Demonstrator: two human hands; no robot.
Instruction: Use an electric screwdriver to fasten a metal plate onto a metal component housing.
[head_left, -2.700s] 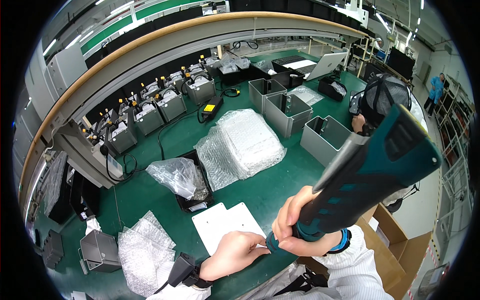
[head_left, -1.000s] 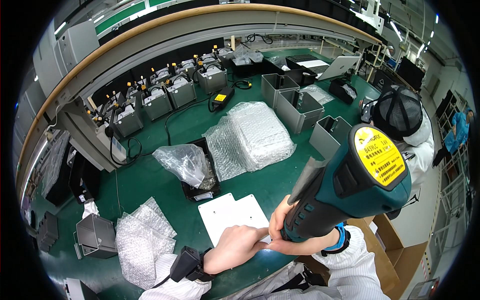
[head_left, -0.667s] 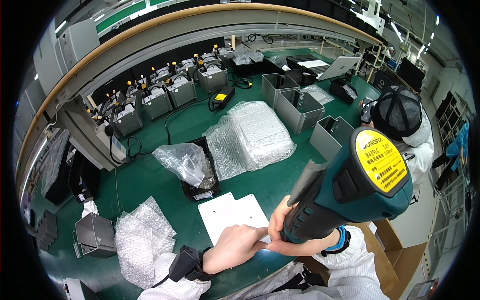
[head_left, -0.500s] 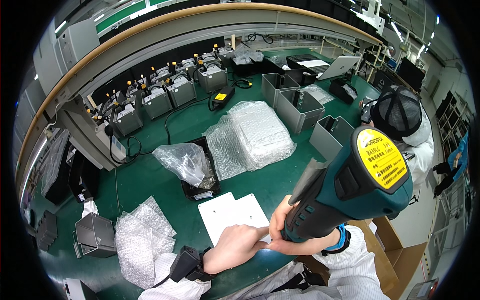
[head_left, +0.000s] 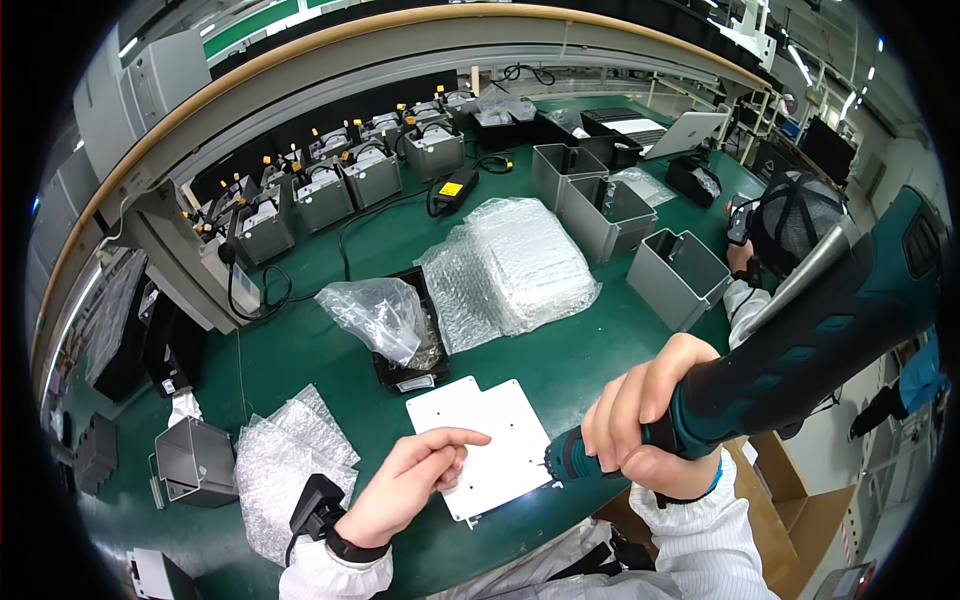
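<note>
We look down on a green tabletop (head_left: 600, 350) in a brightly lit workshop. A beam with a wooden edge (head_left: 400, 22) arches over the far side; under it, a row of filled gray housings (head_left: 435, 157) trails black cables. Farther right we see a laptop (head_left: 688, 135), three hollow gray housings (head_left: 680, 275) and a co-worker's mesh cap (head_left: 800, 222). A bubble-wrapped stack (head_left: 535, 270) fills the middle, beside a black bin (head_left: 398, 383) topped by a clear bag (head_left: 375, 315). A cardboard box (head_left: 830, 500) sits at the near right.

The white plate (head_left: 495, 455) lies flat at the near middle, its far edge stepped, with small dark holes. Our right hand (head_left: 648, 415) has its grip wrapped around a teal-and-black power screwdriver (head_left: 790, 370), tilted up rightward, its tip at the plate's right edge. Our left hand (head_left: 410, 475) is over the plate's left side, index finger outstretched, others bent; whether that grip pinches anything, we cannot tell.
</note>
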